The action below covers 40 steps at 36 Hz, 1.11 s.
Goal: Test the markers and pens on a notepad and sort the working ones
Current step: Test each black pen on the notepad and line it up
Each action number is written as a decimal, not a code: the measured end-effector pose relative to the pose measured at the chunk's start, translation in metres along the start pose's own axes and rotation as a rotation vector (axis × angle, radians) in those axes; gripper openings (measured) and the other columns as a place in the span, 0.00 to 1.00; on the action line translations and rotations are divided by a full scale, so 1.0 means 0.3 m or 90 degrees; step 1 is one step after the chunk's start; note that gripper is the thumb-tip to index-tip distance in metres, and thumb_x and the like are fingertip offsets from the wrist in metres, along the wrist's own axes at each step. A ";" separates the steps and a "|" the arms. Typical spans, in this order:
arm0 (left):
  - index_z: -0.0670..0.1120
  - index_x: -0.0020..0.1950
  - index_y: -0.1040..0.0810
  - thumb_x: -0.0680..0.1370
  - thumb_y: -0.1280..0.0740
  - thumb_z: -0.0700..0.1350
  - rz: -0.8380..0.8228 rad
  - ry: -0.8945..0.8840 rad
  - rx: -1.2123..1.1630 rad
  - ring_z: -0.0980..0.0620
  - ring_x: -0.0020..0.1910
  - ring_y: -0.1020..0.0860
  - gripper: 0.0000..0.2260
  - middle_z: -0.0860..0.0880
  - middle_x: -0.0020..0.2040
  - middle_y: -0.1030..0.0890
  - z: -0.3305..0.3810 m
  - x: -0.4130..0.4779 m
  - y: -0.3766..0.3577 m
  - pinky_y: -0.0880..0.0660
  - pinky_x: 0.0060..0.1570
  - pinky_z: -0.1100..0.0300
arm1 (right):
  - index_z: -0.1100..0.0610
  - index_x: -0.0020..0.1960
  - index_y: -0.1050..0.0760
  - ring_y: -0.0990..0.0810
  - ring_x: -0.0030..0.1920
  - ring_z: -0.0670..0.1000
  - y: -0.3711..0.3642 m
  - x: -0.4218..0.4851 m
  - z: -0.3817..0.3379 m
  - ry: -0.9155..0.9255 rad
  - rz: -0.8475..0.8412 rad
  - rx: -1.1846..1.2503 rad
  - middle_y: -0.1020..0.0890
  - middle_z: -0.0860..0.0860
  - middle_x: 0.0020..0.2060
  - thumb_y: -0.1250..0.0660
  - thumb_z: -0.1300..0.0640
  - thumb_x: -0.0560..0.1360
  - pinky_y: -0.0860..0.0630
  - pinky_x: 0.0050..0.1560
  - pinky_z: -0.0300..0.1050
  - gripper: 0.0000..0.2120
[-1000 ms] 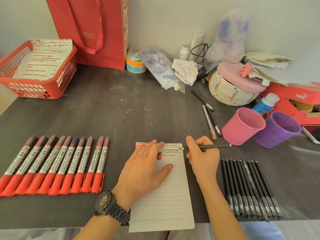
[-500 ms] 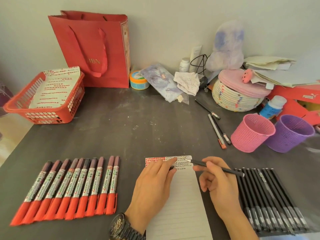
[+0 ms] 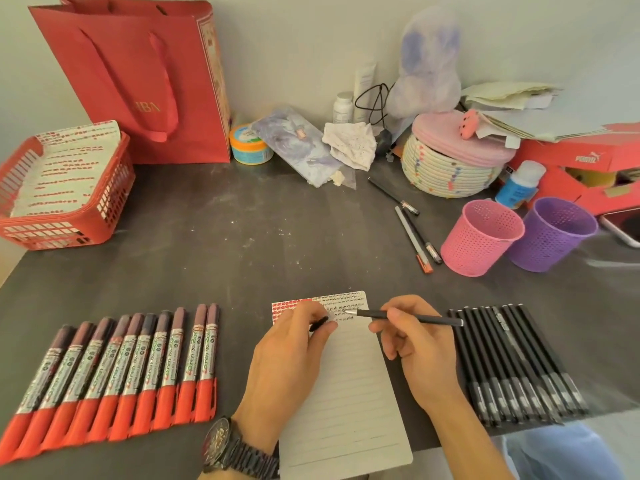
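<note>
Head view of a dark table. A lined notepad lies at the near edge, between the two hands. Its top rows carry red marks at the left and black scribbles at the right.

The right hand sits at the notepad's right edge and pinches a black pen between thumb and forefinger, the other fingers curled beneath. The pen lies almost level, with its rear end over the table to the right. Its tip points left at the black scribbles, just beyond the fingertips. Whether the tip touches the paper cannot be told.

The left hand rests on the notepad's left half. Its fingertips reach the marked rows and pinch a small black cap. A wristwatch is on that wrist.

Left of the notepad lies a row of red markers, side by side with their red caps toward the viewer. Right of the right hand lies a row of black pens, touching one another.

Farther back on the right, a pink mesh cup and a purple mesh cup stand upright beside each other. Three loose pens lie just left of the pink one. At the far left stand a red basket holding marked sheets and a red paper bag.
</note>
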<state>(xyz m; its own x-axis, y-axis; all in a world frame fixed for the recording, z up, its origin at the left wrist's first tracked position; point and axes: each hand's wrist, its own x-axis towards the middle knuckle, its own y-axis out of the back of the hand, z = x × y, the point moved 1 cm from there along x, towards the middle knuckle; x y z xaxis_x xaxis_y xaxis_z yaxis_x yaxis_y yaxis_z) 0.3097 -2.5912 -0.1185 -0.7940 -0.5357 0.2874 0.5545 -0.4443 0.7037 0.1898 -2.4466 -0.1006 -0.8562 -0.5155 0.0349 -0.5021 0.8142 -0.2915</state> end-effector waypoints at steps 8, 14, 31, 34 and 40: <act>0.63 0.57 0.29 0.79 0.41 0.61 -0.019 -0.010 0.010 0.68 0.52 0.28 0.08 0.77 0.50 0.30 0.001 0.003 0.012 0.28 0.44 0.71 | 0.55 0.39 0.21 0.27 0.24 0.51 0.004 -0.003 -0.004 0.013 -0.006 -0.005 0.17 0.62 0.32 0.34 0.61 0.73 0.31 0.25 0.39 0.06; 0.62 0.56 0.28 0.78 0.42 0.62 -0.017 -0.013 -0.001 0.71 0.49 0.29 0.10 0.76 0.48 0.30 0.005 0.003 0.012 0.31 0.41 0.74 | 0.57 0.39 0.21 0.27 0.24 0.51 0.003 -0.005 -0.002 0.015 -0.008 -0.012 0.17 0.63 0.32 0.34 0.61 0.73 0.31 0.26 0.40 0.05; 0.60 0.59 0.21 0.79 0.39 0.61 -0.002 -0.071 0.006 0.61 0.48 0.21 0.13 0.62 0.52 0.18 0.022 -0.004 0.026 0.20 0.40 0.58 | 0.52 0.44 0.18 0.25 0.27 0.50 0.000 -0.012 -0.005 0.047 -0.042 -0.155 0.16 0.59 0.33 0.29 0.49 0.72 0.28 0.29 0.38 0.07; 0.60 0.60 0.22 0.79 0.39 0.61 -0.010 -0.065 0.005 0.64 0.46 0.22 0.13 0.62 0.53 0.18 0.023 -0.005 0.028 0.20 0.39 0.60 | 0.53 0.45 0.20 0.25 0.26 0.51 -0.001 -0.012 -0.006 0.043 -0.030 -0.137 0.16 0.59 0.33 0.27 0.50 0.72 0.28 0.28 0.39 0.07; 0.61 0.63 0.27 0.81 0.42 0.60 -0.013 -0.053 0.004 0.70 0.46 0.30 0.13 0.63 0.58 0.20 0.013 -0.006 0.019 0.22 0.41 0.67 | 0.54 0.45 0.20 0.24 0.25 0.54 -0.005 -0.011 -0.001 0.026 -0.027 -0.102 0.15 0.61 0.35 0.31 0.55 0.76 0.28 0.27 0.41 0.03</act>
<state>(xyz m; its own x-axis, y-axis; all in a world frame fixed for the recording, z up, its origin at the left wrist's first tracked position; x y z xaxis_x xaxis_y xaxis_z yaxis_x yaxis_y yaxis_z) 0.3133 -2.5900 -0.1123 -0.8231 -0.4646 0.3265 0.5370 -0.4499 0.7136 0.1933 -2.4461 -0.0999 -0.8363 -0.5417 0.0844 -0.5482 0.8257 -0.1329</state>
